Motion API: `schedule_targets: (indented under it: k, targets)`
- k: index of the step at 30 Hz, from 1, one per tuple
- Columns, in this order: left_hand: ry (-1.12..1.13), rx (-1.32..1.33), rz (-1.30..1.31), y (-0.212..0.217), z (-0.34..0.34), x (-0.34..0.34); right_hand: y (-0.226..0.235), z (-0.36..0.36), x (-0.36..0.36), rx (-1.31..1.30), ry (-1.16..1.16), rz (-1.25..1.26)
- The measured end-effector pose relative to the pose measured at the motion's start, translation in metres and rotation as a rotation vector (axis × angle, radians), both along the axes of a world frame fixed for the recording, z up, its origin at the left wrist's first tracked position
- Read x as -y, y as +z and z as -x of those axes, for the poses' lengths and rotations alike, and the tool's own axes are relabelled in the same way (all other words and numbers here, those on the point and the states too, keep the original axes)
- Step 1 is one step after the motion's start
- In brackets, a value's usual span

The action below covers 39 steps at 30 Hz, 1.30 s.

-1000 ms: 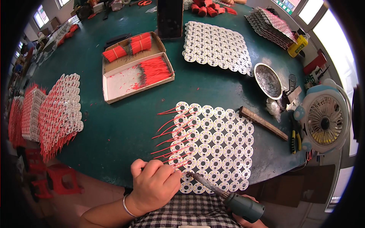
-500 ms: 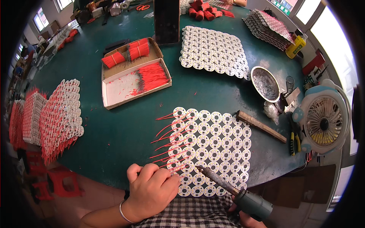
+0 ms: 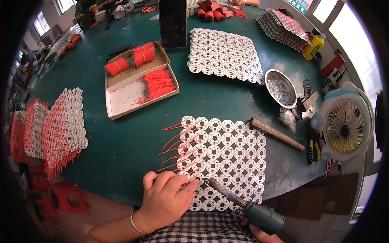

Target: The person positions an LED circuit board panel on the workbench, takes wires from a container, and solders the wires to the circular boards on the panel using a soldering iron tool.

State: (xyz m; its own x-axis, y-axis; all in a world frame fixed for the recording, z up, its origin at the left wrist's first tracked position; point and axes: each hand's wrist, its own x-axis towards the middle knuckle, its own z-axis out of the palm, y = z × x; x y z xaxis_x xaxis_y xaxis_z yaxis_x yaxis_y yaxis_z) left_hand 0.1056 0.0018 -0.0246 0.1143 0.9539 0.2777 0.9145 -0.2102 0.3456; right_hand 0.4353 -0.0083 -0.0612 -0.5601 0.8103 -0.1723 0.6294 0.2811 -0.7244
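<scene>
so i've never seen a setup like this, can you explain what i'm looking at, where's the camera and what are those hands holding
There is no robot here: these are a person's own bare hands. The view comes from a wide fisheye camera worn on the head, looking down, so straight edges bend near the rim.

The right hand, mostly hidden, holds a soldering iron, its tip over a sheet of round white boards. The left hand is at that sheet's left side; whatever its fingers pinch is hard to make out. Red wires stick out leftward from the boards, and a wooden strip lies at the upper right corner.

Elsewhere on the green table are an open box of red wires, pliers and a small fan.
</scene>
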Motion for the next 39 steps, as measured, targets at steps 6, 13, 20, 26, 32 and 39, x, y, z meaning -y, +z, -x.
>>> schedule_targets:
  k: [6,13,20,26,32,39]
  targets:
    - [0.004,0.01,-0.017,-0.004,-0.001,0.002,-0.002,-0.002,0.001,-0.011,0.01,0.043]
    - [0.011,0.017,-0.051,-0.007,0.0,0.001,-0.005,-0.007,-0.005,-0.175,-0.12,0.122]
    - [0.01,0.011,-0.061,-0.005,-0.002,0.0,0.037,0.049,-0.039,-0.821,-0.694,0.28]
    - [-0.002,0.043,-0.068,-0.006,-0.001,0.0,0.022,0.066,-0.055,-1.095,-0.832,0.289]
    - [-0.002,0.16,-0.056,-0.009,0.01,-0.01,0.022,0.087,-0.051,-1.088,-0.857,0.232]
    - [-0.089,0.174,-0.063,-0.005,0.018,-0.012,0.023,0.083,-0.052,-1.075,-0.852,0.195]
